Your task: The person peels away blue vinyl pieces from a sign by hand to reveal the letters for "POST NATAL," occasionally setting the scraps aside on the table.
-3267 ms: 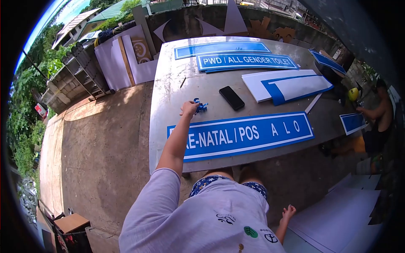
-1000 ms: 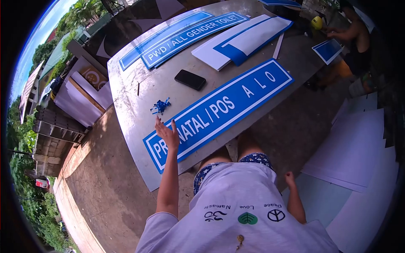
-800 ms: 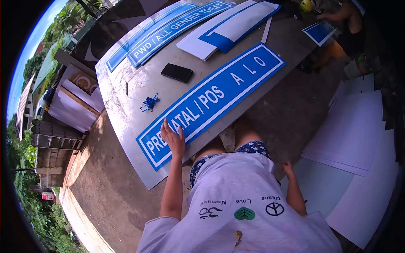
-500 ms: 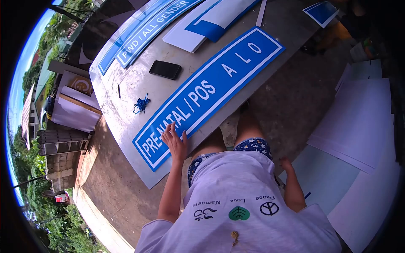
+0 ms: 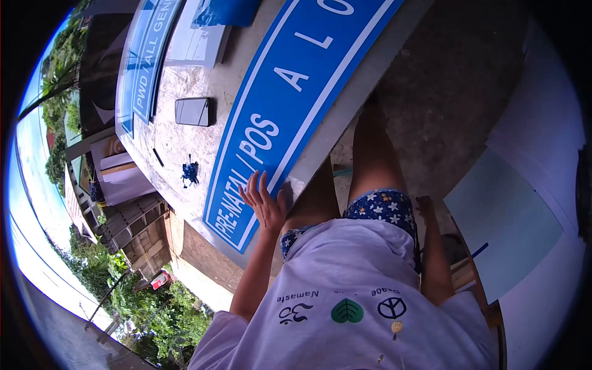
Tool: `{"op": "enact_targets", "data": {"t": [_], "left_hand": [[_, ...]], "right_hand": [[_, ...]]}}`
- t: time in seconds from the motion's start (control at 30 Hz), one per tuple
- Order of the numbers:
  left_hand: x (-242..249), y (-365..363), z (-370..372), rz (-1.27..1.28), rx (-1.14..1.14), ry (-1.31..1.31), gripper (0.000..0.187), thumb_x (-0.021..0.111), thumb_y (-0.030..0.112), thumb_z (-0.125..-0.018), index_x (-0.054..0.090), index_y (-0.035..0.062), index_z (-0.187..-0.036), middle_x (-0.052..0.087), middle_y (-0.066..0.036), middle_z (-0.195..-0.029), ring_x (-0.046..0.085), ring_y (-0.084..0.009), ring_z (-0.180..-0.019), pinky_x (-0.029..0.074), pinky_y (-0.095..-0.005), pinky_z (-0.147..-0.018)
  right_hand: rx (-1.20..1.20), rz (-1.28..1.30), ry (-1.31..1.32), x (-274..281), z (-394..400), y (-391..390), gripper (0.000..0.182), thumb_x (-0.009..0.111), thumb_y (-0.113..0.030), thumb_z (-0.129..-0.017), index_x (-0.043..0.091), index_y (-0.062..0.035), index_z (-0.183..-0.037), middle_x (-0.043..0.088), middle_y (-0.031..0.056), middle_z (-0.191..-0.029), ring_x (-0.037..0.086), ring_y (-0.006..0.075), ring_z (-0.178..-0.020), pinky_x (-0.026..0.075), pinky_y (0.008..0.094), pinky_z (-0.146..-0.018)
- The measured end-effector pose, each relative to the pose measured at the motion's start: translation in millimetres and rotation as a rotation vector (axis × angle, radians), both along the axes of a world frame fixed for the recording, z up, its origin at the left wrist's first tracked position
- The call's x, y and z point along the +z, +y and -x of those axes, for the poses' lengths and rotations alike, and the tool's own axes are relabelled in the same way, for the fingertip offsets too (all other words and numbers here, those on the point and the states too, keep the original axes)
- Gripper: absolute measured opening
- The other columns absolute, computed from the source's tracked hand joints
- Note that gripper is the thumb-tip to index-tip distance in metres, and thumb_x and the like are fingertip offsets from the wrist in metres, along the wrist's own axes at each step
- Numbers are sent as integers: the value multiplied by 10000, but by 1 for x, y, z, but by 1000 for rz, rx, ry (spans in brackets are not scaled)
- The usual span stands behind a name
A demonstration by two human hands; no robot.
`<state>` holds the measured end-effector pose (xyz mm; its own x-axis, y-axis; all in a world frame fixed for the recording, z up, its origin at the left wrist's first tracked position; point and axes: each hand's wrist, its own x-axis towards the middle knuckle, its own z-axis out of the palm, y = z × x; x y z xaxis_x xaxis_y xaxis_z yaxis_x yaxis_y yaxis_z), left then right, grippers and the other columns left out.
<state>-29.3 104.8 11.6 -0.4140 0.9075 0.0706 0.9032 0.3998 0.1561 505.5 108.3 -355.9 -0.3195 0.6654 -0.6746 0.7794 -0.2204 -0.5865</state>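
Note:
A long blue sign (image 5: pixel 280 123) with white lettering, "PRE-NATAL / POS" and then spaced letters "A L O", lies along the near edge of the grey table. My left hand (image 5: pixel 264 200) rests over its lower part, fingers spread, holding nothing. Down at my right side, beside my shorts, hangs my right hand (image 5: pixel 425 206); it is small and dark, and its fingers cannot be made out clearly. A phone (image 5: pixel 192 111) and a crumpled bunch of blue scraps (image 5: pixel 190 171) lie on the table (image 5: pixel 185 145) left of the sign.
More blue signs (image 5: pixel 145 68) are stacked at the table's far left, with white sheets (image 5: pixel 200 40) and a blue piece (image 5: pixel 231 11) near them. A thin dark stick (image 5: pixel 158 157) lies by the left edge. Large pale sheets (image 5: pixel 505 216) stand at the right.
The view has turned and shifted, so the sign looks steeper and larger. My left hand stays over the sign's lower part, now nearer its front edge; my right hand remains low at my side.

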Motion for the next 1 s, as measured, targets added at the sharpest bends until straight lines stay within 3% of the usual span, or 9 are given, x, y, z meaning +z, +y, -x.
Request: {"op": "enact_targets", "data": {"t": [0.13, 0.2, 0.27, 0.37, 0.47, 0.53, 0.73, 0.83, 1.0], "left_hand": [[-4, -26, -4, 40, 109, 31, 618, 407, 392, -934, 296, 25, -1419, 333, -205, -1423, 284, -359, -1367, 27, -588, -1127], [-3, -41, -5, 74, 158, 38, 632, 358, 416, -940, 261, 21, -1425, 324, -209, -1423, 262, -362, -1379, 16, -594, -1123], [-2, -65, -2, 67, 209, 62, 656, 349, 406, -939, 236, -18, -1427, 322, -225, -1429, 262, -387, -1369, 33, -599, -1118], [6, -95, -3, 79, 315, 103, 678, 298, 463, -953, 226, -9, -1434, 307, -230, -1445, 255, -387, -1378, 28, -594, -1123], [7, -120, 6, 76, 438, 111, 711, 254, 538, -958, 224, 22, -1446, 274, -228, -1478, 233, -380, -1399, 7, -591, -1126], [5, -124, 13, 18, 494, 94, 661, 259, 522, -966, 274, 65, -1444, 264, -208, -1491, 219, -376, -1410, -25, -585, -1127], [-9, -128, 14, 25, 638, 4, 661, 206, 540, -967, 328, 83, -1429, 243, -221, -1506, 186, -380, -1426, -52, -587, -1129], [-9, -130, 14, 19, 680, -9, 685, 205, 552, -968, 339, 59, -1424, 258, -203, -1516, 183, -358, -1433, -23, -570, -1138], [-7, -131, 14, 27, 669, -46, 624, 228, 505, -975, 320, 71, -1413, 295, -218, -1484, 213, -362, -1421, 6, -567, -1139]], "right_hand": [[72, 73, -120, 48, 1, 24, 370, 688, -163, -789, 628, -60, -1140, 608, 160, -1022, 601, 344, -882, 491, 407, -810], [463, -412, -220, 35, -12, 49, 299, 665, -224, -824, 666, -35, -1056, 629, 160, -877, 617, 349, -830, 495, 416, -792], [-74, -204, -235, 65, 13, 105, 253, 633, -180, -866, 681, -22, -1058, 663, 173, -835, 648, 325, -801, 502, 425, -782], [-393, -490, -183, 103, 54, 206, 244, 606, -143, -882, 656, -18, -1086, 625, 147, -1007, 634, 307, -907, 495, 391, -792], [-446, -772, -50, 225, 182, 299, 200, 598, -99, -903, 621, -29, -1088, 538, 107, -1134, 608, 238, -872, 493, 341, -768], [-314, -886, -3, 306, 271, 329, 173, 586, -58, -912, 616, -38, -1082, 546, 93, -1101, 581, 171, -829, 487, 312, -763], [79, -885, 559, 375, 448, 292, 138, 629, 18, -867, 628, -16, -1001, 539, 101, -1087, 584, 169, -803, 505, 294, -712], [256, -843, 581, 370, 498, 257, 156, 651, 54, -832, 633, -6, -975, 534, 110, -1073, 603, 182, -807, 526, 270, -666], [242, -864, 477, 349, 520, 242, 171, 657, 80, -812, 642, 8, -966, 525, 117, -1062, 617, 158, -756, 535, 224, -605]]}}
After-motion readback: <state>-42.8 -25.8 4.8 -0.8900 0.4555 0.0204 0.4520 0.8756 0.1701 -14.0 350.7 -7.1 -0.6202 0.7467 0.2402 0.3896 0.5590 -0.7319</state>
